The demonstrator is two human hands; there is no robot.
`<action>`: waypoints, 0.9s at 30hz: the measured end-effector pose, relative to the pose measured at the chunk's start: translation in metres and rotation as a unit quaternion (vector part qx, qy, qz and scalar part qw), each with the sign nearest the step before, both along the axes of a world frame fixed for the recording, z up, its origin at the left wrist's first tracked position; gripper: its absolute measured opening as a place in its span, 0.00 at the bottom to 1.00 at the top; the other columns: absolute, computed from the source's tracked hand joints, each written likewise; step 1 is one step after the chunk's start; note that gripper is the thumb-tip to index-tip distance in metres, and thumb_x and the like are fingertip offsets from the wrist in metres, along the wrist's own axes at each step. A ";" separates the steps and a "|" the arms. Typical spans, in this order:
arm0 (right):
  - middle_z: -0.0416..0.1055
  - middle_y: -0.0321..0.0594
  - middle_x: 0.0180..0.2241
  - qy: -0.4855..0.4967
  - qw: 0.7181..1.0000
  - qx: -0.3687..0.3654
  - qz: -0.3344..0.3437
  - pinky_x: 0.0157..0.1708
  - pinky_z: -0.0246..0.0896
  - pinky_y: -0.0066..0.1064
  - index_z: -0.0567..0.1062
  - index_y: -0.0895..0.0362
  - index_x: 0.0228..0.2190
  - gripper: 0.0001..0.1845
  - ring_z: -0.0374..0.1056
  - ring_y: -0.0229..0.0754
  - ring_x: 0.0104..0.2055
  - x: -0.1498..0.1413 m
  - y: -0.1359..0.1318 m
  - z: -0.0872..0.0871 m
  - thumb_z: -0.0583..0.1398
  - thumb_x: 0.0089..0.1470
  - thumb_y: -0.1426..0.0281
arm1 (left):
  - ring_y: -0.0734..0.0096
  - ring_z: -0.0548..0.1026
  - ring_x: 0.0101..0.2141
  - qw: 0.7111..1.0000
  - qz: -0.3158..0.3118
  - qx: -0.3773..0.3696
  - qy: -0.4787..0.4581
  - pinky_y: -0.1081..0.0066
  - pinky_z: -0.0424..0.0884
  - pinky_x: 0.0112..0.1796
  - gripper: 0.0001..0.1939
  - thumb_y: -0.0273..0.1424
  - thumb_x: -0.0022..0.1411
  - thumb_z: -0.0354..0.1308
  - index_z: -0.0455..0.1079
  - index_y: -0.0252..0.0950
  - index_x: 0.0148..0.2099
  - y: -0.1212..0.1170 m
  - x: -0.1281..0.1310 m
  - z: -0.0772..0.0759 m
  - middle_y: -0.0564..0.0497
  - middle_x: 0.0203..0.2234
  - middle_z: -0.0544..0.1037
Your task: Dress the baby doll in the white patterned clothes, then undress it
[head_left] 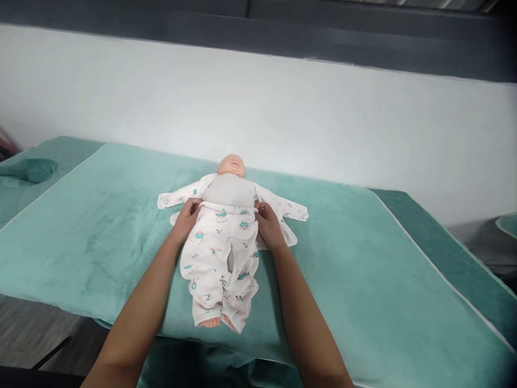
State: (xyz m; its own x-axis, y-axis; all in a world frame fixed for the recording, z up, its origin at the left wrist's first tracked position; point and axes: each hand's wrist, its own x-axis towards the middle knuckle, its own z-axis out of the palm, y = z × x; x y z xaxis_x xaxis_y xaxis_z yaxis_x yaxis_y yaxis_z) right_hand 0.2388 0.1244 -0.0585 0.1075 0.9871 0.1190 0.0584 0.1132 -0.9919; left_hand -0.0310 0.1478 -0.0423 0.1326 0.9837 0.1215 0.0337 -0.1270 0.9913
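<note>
A baby doll (231, 166) lies on its back, head toward the wall and feet toward me. White printed baby pants (218, 242) cover its legs up to the waist, with the toes showing at the cuffs. Beneath its grey-white torso (229, 189) a matching baby jacket (288, 208) is spread open, sleeves out to both sides. My left hand (189, 214) pinches the waistband at its left end. At the other end of the waistband, my right hand (267, 220) has its fingers closed on the fabric.
The doll rests on a bed with a green velvety cover (343, 269). Darker green sections lie at both ends, the left one with a face hole (30, 170). A white wall (283, 118) rises right behind the bed. Grey flooring (32, 328) shows at lower left.
</note>
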 end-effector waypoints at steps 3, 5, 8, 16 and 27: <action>0.70 0.37 0.33 -0.054 0.998 0.003 -0.043 0.40 0.62 0.37 0.68 0.51 0.35 0.11 0.65 0.45 0.36 -0.001 -0.001 0.000 0.60 0.54 0.58 | 0.69 0.70 0.41 0.998 0.001 0.056 0.013 0.71 0.65 0.44 0.14 0.43 0.64 0.60 0.71 0.39 0.45 0.002 0.000 0.001 0.51 0.41 0.74; 0.71 0.39 0.37 -0.080 0.994 0.027 -0.066 0.45 0.63 0.39 0.70 0.51 0.36 0.10 0.66 0.46 0.40 0.000 -0.004 0.003 0.60 0.54 0.60 | 0.67 0.70 0.44 0.997 -0.009 0.076 0.018 0.69 0.65 0.48 0.12 0.42 0.64 0.60 0.72 0.39 0.43 0.004 -0.001 0.001 0.49 0.42 0.74; 0.71 0.42 0.46 -0.079 0.991 0.094 -0.056 0.50 0.63 0.39 0.71 0.51 0.41 0.11 0.67 0.47 0.49 0.001 -0.010 0.010 0.61 0.53 0.65 | 0.64 0.70 0.49 0.992 -0.015 0.119 0.024 0.66 0.64 0.52 0.10 0.40 0.63 0.61 0.72 0.38 0.40 0.006 -0.001 0.002 0.47 0.46 0.74; 0.65 0.43 0.60 -0.137 0.977 0.158 0.051 0.64 0.53 0.47 0.71 0.49 0.36 0.08 0.58 0.51 0.64 0.009 -0.016 0.023 0.62 0.60 0.59 | 0.63 0.73 0.47 0.991 -0.004 0.095 0.090 0.66 0.66 0.48 0.11 0.41 0.66 0.57 0.66 0.39 0.38 0.004 0.004 0.009 0.47 0.47 0.76; 0.72 0.38 0.30 -0.302 0.946 0.096 -0.070 0.40 0.59 0.39 0.67 0.50 0.33 0.10 0.65 0.48 0.34 -0.010 0.028 0.047 0.55 0.62 0.59 | 0.65 0.69 0.35 0.976 0.129 0.058 0.164 0.68 0.60 0.38 0.06 0.35 0.68 0.53 0.60 0.40 0.38 0.051 0.021 0.012 0.53 0.31 0.71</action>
